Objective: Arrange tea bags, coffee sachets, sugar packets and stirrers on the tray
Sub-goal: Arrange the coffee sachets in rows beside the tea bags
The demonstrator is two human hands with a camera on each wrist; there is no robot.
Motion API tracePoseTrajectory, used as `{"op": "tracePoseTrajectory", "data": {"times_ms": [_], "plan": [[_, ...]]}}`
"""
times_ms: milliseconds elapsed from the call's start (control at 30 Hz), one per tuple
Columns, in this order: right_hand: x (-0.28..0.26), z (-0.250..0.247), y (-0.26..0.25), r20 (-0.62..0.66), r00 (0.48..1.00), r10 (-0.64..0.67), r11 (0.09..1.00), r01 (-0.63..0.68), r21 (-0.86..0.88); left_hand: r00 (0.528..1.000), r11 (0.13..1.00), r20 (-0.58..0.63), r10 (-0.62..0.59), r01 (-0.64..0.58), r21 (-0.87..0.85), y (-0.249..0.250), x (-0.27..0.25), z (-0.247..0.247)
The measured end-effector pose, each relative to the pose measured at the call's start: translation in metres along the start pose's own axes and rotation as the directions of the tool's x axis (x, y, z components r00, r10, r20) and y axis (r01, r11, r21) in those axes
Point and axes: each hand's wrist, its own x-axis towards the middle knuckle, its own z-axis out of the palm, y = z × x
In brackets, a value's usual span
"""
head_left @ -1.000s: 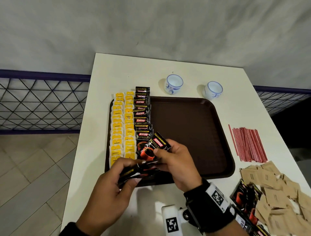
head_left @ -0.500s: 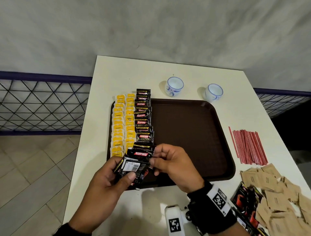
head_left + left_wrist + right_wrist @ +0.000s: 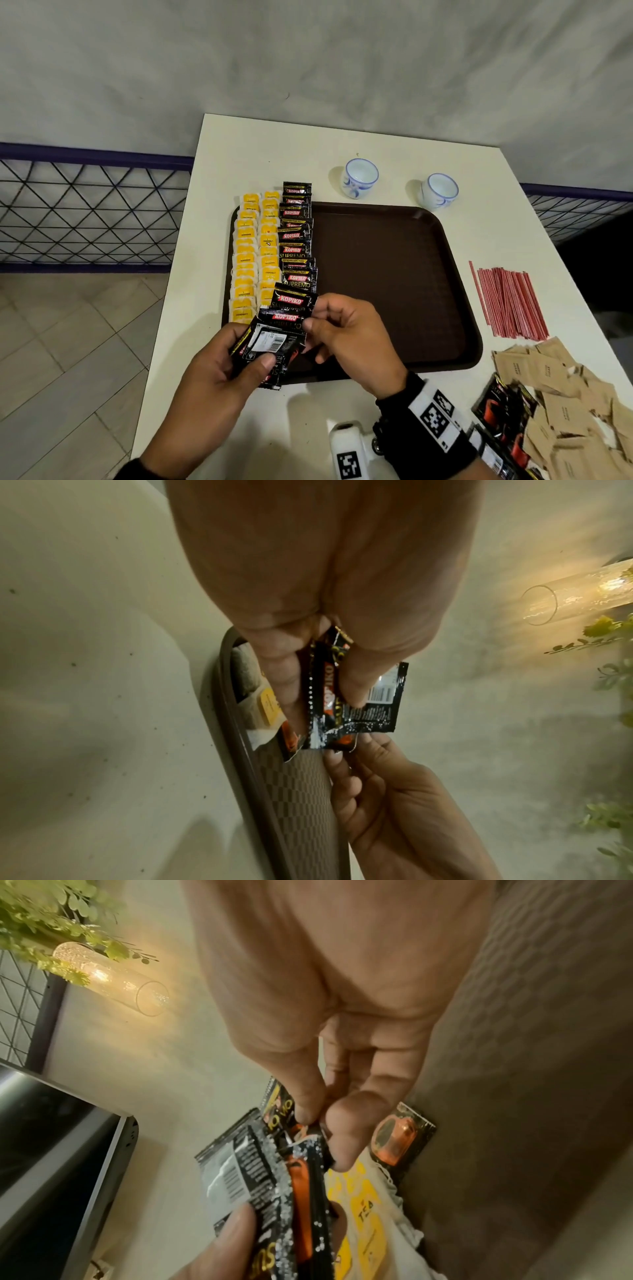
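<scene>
A dark brown tray [image 3: 394, 274] lies on the white table. Two columns of yellow tea bags [image 3: 255, 253] fill its left side, with a column of black coffee sachets [image 3: 296, 240] beside them. My left hand [image 3: 239, 363] grips a small stack of black coffee sachets [image 3: 269, 346] over the tray's near left corner. My right hand [image 3: 337, 329] pinches the edge of one sachet [image 3: 291, 318] at the top of that stack. In the right wrist view thumb and forefinger [image 3: 310, 1110] nip the sachet's edge [image 3: 301, 1139]. Red stirrers [image 3: 507, 301] and brown sugar packets [image 3: 561, 394] lie right of the tray.
Two white and blue cups [image 3: 359, 178] [image 3: 440, 190] stand behind the tray. More black sachets [image 3: 500, 414] lie among the sugar packets at the near right. A wire fence [image 3: 85, 205] runs left of the table, over tiled floor.
The sachet my right hand held a second ago now lies at the near end of the column. My right hand has come back to the stack in my left hand and pinches another.
</scene>
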Motion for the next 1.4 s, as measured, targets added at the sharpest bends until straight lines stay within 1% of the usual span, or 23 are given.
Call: {"op": "tracePoseTrajectory", "data": {"times_ms": [100, 200, 300, 400, 500, 767, 967, 1100, 1233, 1333, 1400], "plan": [[0.002, 0.000, -0.003, -0.026, 0.999, 0.022, 1.000, -0.022, 0.001, 1.000, 1.000, -0.015, 0.000, 0.000, 0.028, -0.001, -0.001, -0.001], [0.011, -0.015, -0.005, -0.100, 0.993, 0.058, 0.998, -0.057, 0.010, 0.998, 1.000, -0.067, -0.002, 0.004, 0.025, -0.002, -0.001, -0.008], [0.019, -0.032, -0.002, -0.141, 0.984, 0.108, 0.988, -0.122, -0.099, 0.992, 1.000, -0.126, -0.022, 0.025, 0.020, -0.004, -0.001, -0.019], [0.025, -0.036, 0.003, -0.137, 0.979, 0.150, 0.968, -0.174, -0.180, 0.984, 0.999, -0.171, -0.049, 0.049, -0.005, -0.009, -0.001, -0.028], [0.030, -0.033, 0.007, -0.137, 0.976, 0.170, 0.951, -0.198, -0.237, 0.980, 0.998, -0.188, -0.068, 0.067, -0.010, -0.011, -0.002, -0.031], [0.041, -0.022, 0.008, -0.154, 0.967, 0.205, 0.934, -0.240, -0.266, 0.976, 0.994, -0.188, -0.109, 0.113, 0.010, -0.014, -0.003, -0.030], [0.041, -0.017, 0.010, -0.196, 0.960, 0.199, 0.917, -0.253, -0.309, 0.974, 0.992, -0.187, -0.126, 0.129, 0.003, -0.012, -0.003, -0.028], [0.042, -0.014, 0.013, -0.217, 0.962, 0.164, 0.911, -0.232, -0.342, 0.975, 0.989, -0.170, -0.142, 0.147, 0.016, -0.012, -0.004, -0.026], [0.041, -0.010, 0.013, -0.218, 0.967, 0.134, 0.915, -0.205, -0.347, 0.974, 0.987, -0.166, -0.154, 0.160, 0.020, -0.014, -0.003, -0.025], [0.040, -0.010, 0.015, -0.215, 0.971, 0.103, 0.906, -0.181, -0.383, 0.973, 0.987, -0.170, -0.153, 0.160, 0.027, -0.014, -0.003, -0.025], [0.040, -0.011, 0.017, -0.209, 0.972, 0.104, 0.912, -0.177, -0.370, 0.973, 0.987, -0.173, -0.153, 0.160, 0.032, -0.014, -0.003, -0.026]]}}
